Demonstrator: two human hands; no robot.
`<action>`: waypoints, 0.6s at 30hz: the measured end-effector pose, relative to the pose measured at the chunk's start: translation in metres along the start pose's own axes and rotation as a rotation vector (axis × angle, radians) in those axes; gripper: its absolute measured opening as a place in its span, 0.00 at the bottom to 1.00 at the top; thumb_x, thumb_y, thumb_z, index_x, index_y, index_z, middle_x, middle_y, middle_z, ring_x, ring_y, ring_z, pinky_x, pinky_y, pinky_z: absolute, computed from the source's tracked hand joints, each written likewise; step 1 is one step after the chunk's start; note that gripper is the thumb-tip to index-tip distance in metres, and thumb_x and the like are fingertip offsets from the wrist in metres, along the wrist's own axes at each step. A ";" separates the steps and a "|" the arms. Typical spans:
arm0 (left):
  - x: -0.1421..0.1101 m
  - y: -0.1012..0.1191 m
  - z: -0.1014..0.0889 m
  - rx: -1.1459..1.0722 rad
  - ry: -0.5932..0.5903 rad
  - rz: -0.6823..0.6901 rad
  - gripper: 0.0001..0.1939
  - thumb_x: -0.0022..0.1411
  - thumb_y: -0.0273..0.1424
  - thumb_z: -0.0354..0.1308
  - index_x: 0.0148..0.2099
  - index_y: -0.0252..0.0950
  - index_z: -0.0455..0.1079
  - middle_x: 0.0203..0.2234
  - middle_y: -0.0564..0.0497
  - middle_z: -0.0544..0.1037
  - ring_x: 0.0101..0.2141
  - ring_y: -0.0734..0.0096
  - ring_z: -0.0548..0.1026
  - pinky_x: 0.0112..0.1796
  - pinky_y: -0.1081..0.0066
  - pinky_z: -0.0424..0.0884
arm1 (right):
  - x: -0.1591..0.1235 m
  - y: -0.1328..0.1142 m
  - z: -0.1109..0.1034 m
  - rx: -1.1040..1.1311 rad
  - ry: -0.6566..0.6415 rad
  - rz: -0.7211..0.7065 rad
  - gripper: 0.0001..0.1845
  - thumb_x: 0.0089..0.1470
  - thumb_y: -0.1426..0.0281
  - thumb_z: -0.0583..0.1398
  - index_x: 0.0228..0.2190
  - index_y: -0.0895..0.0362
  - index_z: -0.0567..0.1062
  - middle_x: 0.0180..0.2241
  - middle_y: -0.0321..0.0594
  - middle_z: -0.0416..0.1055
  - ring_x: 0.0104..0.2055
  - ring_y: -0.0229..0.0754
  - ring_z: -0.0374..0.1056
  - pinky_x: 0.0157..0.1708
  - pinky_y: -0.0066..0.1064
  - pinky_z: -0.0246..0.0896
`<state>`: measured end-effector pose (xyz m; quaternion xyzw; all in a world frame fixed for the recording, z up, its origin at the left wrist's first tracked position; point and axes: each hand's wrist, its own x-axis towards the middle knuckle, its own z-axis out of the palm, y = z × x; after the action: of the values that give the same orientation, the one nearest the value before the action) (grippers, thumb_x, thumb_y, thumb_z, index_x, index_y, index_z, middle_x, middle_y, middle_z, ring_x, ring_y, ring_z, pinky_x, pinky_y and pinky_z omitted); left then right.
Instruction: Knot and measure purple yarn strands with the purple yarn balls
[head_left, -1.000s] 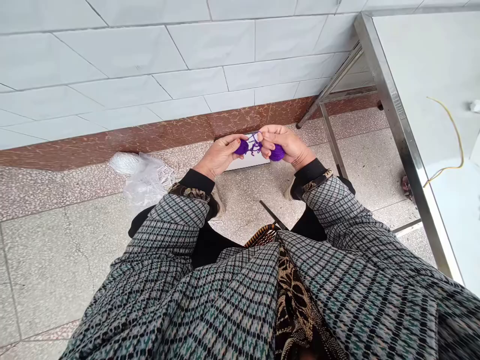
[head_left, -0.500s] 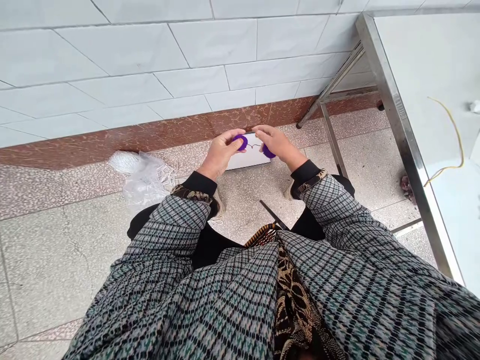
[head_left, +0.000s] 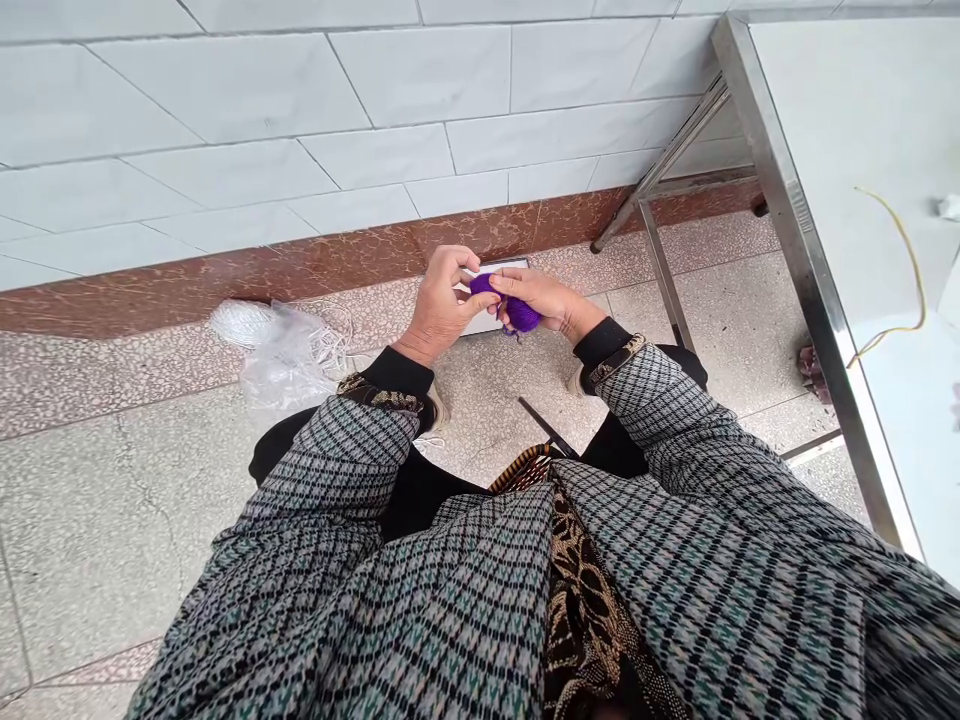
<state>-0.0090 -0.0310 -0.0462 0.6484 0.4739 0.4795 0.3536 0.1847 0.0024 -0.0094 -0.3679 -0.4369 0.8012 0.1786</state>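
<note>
My left hand is closed on a small round bundle of purple yarn, pinched between thumb and fingers. Close against it, my right hand grips a ball of purple yarn; a loose curl of strand hangs beneath. The two purple pieces meet between the hands, and my right thumb and fingers reach over the left bundle. Behind and below the hands lies a white flat board or box, partly covered by them.
White yarn and a clear plastic bag lie on the floor at left. A dark slim tool shows between my knees. At right stands a metal-framed table with a yellow strand on it. A tiled wall rises ahead.
My right hand has moved left with the yarn ball, bringing it against the left bundle. The strand stretched between them before is no longer visible. My left fingers have lifted and curled.
</note>
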 end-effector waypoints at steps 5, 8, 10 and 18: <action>-0.003 0.026 -0.004 -0.013 0.024 -0.158 0.12 0.55 0.27 0.72 0.41 0.41 0.75 0.46 0.47 0.76 0.42 0.64 0.74 0.33 0.72 0.74 | 0.002 0.002 0.000 0.055 -0.010 -0.039 0.19 0.77 0.55 0.64 0.41 0.57 0.70 0.25 0.32 0.75 0.20 0.33 0.68 0.21 0.21 0.68; -0.005 0.028 -0.004 -0.019 0.052 -0.165 0.12 0.54 0.26 0.71 0.40 0.41 0.74 0.45 0.47 0.76 0.43 0.63 0.74 0.33 0.71 0.75 | 0.003 0.004 -0.002 0.073 0.008 -0.044 0.18 0.76 0.55 0.65 0.43 0.57 0.71 0.24 0.31 0.74 0.19 0.33 0.68 0.21 0.21 0.68; -0.007 0.026 -0.002 -0.016 0.121 -0.162 0.11 0.55 0.25 0.70 0.38 0.40 0.72 0.42 0.49 0.74 0.41 0.66 0.74 0.33 0.72 0.75 | 0.005 0.005 -0.002 0.083 0.037 -0.047 0.17 0.77 0.56 0.65 0.44 0.56 0.70 0.24 0.31 0.74 0.19 0.33 0.68 0.21 0.21 0.67; -0.012 0.028 0.006 0.054 0.194 -0.202 0.06 0.62 0.22 0.67 0.38 0.39 0.75 0.36 0.51 0.77 0.38 0.69 0.75 0.37 0.72 0.76 | 0.012 0.016 0.000 0.021 0.160 -0.187 0.13 0.74 0.66 0.66 0.45 0.55 0.66 0.28 0.30 0.76 0.23 0.32 0.71 0.26 0.20 0.68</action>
<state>0.0032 -0.0507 -0.0258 0.5573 0.5816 0.4889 0.3349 0.1769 0.0009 -0.0282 -0.3863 -0.4454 0.7535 0.2909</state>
